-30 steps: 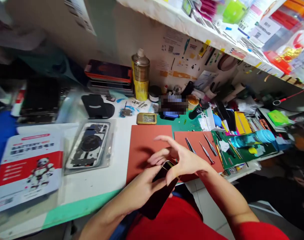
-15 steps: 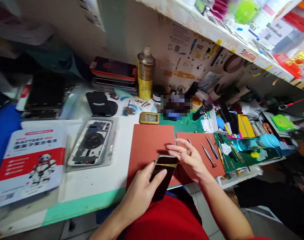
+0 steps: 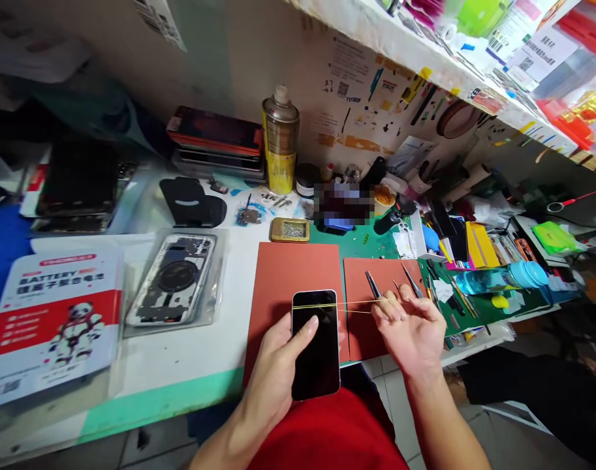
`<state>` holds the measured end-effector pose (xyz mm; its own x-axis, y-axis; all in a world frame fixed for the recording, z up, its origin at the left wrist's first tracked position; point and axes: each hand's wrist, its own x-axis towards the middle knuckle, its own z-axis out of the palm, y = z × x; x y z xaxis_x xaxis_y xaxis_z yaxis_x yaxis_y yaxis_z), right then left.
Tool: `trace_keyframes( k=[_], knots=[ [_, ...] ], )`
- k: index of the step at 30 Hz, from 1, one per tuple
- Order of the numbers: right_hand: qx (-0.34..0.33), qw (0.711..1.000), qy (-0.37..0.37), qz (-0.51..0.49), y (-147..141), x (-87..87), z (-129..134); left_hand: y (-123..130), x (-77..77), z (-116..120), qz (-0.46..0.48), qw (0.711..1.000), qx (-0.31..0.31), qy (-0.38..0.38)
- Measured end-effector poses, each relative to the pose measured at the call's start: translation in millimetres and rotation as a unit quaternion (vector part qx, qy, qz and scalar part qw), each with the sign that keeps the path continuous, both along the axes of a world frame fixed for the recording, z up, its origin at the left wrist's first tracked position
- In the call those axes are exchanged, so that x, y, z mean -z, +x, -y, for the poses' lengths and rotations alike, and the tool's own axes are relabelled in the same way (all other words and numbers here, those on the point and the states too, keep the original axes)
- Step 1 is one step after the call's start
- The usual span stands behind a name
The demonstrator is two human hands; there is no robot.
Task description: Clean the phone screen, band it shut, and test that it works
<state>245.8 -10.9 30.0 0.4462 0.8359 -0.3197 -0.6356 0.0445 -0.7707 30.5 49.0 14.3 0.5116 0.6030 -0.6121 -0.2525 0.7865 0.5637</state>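
A black-screened phone (image 3: 316, 352) is gripped along its left side by my left hand (image 3: 278, 362), the thumb lying on the screen. Thin yellow rubber bands (image 3: 314, 305) cross the phone's upper part and stretch rightward to the curled fingers of my right hand (image 3: 412, 326), which faces palm up. Under and behind the phone lies a reddish-brown mat (image 3: 295, 271). Tweezers (image 3: 373, 285) and other slim tools rest on a second reddish-brown mat (image 3: 363, 336), close to my right hand's fingers.
An opened phone back (image 3: 173, 281) and a battery package (image 3: 57, 320) lie on the left. Farther back stand a spray can (image 3: 281, 140) and a small metal tin (image 3: 289, 230). A blue bottle (image 3: 503, 279) lies at right. A shelf (image 3: 425, 65) overhangs the back.
My right hand has moved right, away from the phone, drawing the bands out in that direction. The phone now lies more upright in view, its screen turned toward the camera.
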Motion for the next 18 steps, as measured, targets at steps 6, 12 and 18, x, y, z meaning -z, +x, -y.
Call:
trace_keyframes(
  k=[6,12,18],
  knots=[
    [0.046,0.998,-0.038,0.017,-29,29.2,-12,11,8.8,24,-0.105,0.973,-0.025,0.204],
    [-0.243,0.945,0.006,0.219,-15,1.5,-21,-9,-3.2,4,-0.22,0.879,0.173,0.387],
    [-0.386,0.755,0.056,0.528,-8,-42.5,-23,-10,-22.9,-7,-0.265,0.725,0.405,0.491]
  ],
)
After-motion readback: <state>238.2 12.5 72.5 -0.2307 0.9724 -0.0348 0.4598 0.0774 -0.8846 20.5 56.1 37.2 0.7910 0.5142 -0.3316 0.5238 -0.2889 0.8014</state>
